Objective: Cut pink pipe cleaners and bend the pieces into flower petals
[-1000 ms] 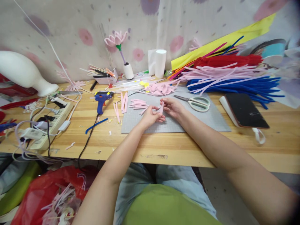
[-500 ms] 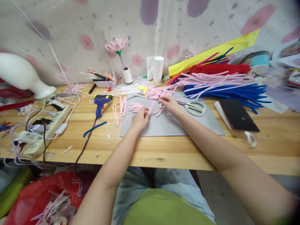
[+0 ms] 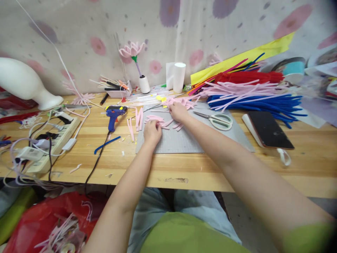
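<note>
My left hand (image 3: 152,133) rests on the grey cutting mat (image 3: 184,144), its fingers curled at a row of cut pink pipe cleaner pieces (image 3: 154,117). Whatever sits under those fingers is hidden. Farther back, my right hand (image 3: 178,113) reaches into a heap of folded pink pipe cleaner pieces (image 3: 188,102), fingertips closed at its left front edge. A few loose pink strips (image 3: 177,126) lie between the hands. Scissors (image 3: 219,121) with pale green handles lie partly open beside my right forearm.
A blue glue gun (image 3: 113,117) and more pink strips (image 3: 139,118) are left of the mat. Bundles of blue (image 3: 252,104), pink and red pipe cleaners lie at the back right. A phone (image 3: 271,130) sits right; a power strip (image 3: 63,140) far left. A pink flower (image 3: 132,51) stands behind.
My right hand has moved left and away from me, to the heap of folded pink pieces. My left hand has drawn slightly left, apart from the strip it held.
</note>
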`<state>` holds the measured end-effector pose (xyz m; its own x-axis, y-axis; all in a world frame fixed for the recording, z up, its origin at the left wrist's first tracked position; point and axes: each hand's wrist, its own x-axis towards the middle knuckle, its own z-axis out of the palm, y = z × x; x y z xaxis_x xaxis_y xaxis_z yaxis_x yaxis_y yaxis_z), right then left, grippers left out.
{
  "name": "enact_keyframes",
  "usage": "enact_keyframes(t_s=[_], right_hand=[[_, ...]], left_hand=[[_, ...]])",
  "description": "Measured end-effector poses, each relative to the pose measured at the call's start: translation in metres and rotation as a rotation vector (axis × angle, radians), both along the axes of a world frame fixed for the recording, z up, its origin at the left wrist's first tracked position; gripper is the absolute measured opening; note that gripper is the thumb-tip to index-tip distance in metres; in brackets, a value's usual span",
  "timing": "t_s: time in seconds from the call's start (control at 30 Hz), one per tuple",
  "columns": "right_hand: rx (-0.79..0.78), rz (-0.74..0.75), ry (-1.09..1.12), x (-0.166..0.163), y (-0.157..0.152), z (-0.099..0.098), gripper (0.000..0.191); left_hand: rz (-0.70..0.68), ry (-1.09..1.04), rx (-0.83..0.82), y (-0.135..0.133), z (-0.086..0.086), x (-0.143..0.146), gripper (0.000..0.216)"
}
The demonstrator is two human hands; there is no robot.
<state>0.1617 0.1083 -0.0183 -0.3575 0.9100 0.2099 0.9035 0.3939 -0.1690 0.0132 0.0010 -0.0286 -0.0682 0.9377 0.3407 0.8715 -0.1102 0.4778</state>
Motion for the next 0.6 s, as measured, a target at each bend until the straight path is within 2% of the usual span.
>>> enact_keyframes(t_s=[0.13,0.23,0.3,0.37,0.47,0.6], right_hand=[[-0.036,-0.017,0.103,0.005,0.007,0.005,0.027],[-0.156,-0.033,0.422,0.016,0.007,0.017,0.016],[-0.291,0.074,0.688,0.026,0.001,0.026,0.007],[-0.457,0.238,0.860,0.038,-0.010,0.035,0.004],[-0.644,0.334,0.907,0.054,-0.031,0.042,0.010],[-0.810,0.351,1.010,0.069,-0.049,0.041,0.020]], left_hand=[[0.029,0.033,-0.009,0.000,-0.003,0.002,0.032],[0.073,-0.018,0.048,-0.001,-0.001,0.002,0.044],[0.107,-0.085,0.152,-0.001,0.003,0.001,0.049],[0.117,-0.143,0.264,-0.001,0.007,0.000,0.049],[0.041,-0.157,0.310,0.000,0.012,-0.002,0.047],[-0.104,-0.105,0.144,-0.001,0.012,-0.002,0.036]])
